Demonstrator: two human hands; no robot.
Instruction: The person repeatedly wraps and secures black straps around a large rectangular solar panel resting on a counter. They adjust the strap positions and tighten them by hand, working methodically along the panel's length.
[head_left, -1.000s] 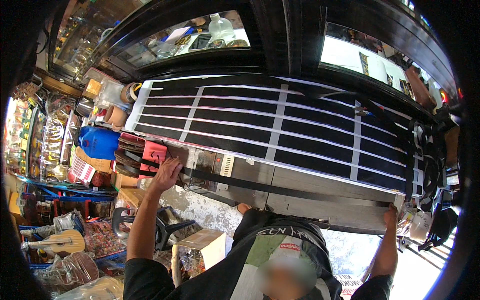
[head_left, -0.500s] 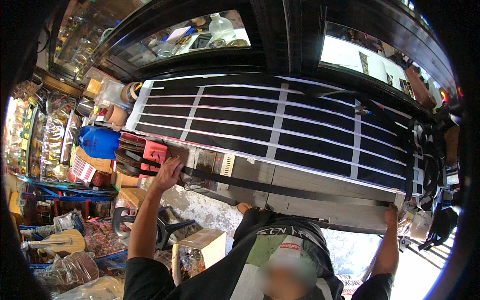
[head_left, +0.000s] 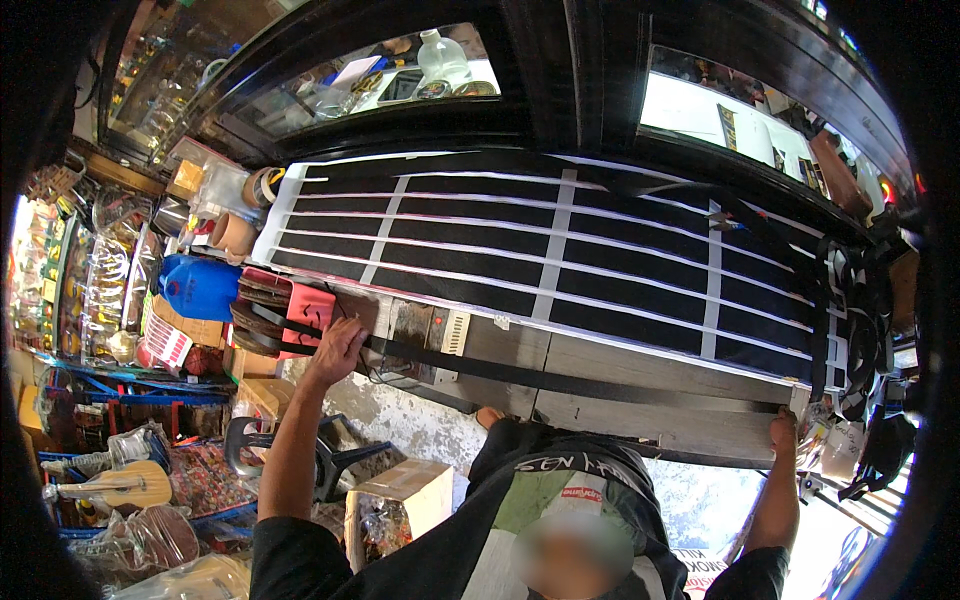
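Note:
A long black strap [head_left: 560,380] stretches along the near edge of the grey table, between my two hands. My left hand [head_left: 341,348] is closed on it beside a pink holder [head_left: 312,305]. From there the strap carries on left to brown, disc-like rolls [head_left: 262,315] in that holder. At the table's right end, my right hand [head_left: 783,430] is closed around the strap's other end; its fingers are partly hidden. Beyond the strap lies a white-edged board [head_left: 545,300] with several black strips laid lengthwise, crossed by pale bands.
A small vented box [head_left: 452,342] with a red light sits right of my left hand. A blue container [head_left: 200,287] and a tape roll [head_left: 265,187] stand at the left. Loose black straps [head_left: 855,320] hang at the right end. A cardboard box [head_left: 405,490] stands below the table.

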